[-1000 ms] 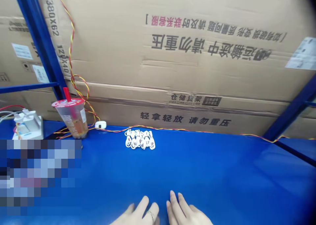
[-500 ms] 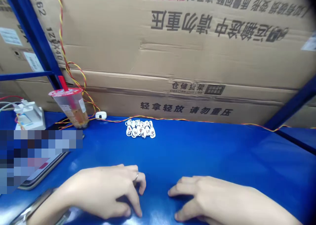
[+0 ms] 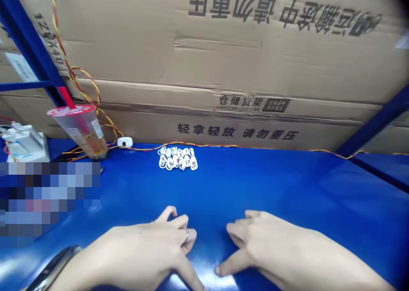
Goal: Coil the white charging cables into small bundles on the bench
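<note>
1. White cable coils (image 3: 177, 158) sit in a tight little row at the back of the bench (image 3: 287, 188). They lie close together, and each one has a small dark or red mark. They are well apart from both hands.
2. The left hand (image 3: 143, 250) lies low on the bench, near the front. It is open and holds nothing. Its fingers bend down, and one fingertip (image 3: 191, 274) reaches toward the bottom of the view. A ring (image 3: 187, 234) is on one finger, and a dark band (image 3: 53, 269) with a shiny edge is at the wrist.
3. The right hand (image 3: 275, 244) is open and holds nothing too. Its fingers point in toward the left hand. The two hands are apart, with a small gap of blue bench between them.
4. A clear plastic cup (image 3: 83, 131) with a red straw (image 3: 66, 97) leans to the left, behind and to the left of the coils. A little brown drink is in its bottom.
5. A thin red and yellow wire (image 3: 204, 146) runs along the back edge of the bench. A small white plug (image 3: 125, 142) sits on it, near the cup.
6. A white box (image 3: 24, 146) with wires is at the far left, and a blurred patch (image 3: 47, 201) covers the bench below it.
7. Big cardboard boxes (image 3: 204, 61) with black Chinese words stand behind the bench, next to blue shelf posts (image 3: 32, 44).
</note>
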{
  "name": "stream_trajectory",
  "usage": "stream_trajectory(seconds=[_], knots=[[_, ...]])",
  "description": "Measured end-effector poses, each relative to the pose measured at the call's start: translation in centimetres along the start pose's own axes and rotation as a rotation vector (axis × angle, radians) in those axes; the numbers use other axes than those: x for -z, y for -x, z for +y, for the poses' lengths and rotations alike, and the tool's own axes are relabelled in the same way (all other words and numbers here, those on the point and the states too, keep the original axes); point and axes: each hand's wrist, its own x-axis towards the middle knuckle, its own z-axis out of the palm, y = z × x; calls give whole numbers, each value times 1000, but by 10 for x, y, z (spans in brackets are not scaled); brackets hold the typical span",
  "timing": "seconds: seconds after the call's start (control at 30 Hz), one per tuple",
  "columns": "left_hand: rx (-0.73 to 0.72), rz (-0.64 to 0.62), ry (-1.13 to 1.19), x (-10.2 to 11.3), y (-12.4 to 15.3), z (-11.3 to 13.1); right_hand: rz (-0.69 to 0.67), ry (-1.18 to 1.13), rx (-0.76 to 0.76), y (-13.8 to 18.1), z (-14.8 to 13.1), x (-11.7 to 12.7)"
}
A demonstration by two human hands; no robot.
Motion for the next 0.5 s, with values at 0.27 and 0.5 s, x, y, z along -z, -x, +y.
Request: stream_trajectory(seconds=[0.27, 0.5], knots=[[4, 75, -78, -4, -4, 2, 34, -35, -42, 5, 1, 2], [13, 94, -88, -7, -3, 4, 89, -5, -200, 2, 20, 12]])
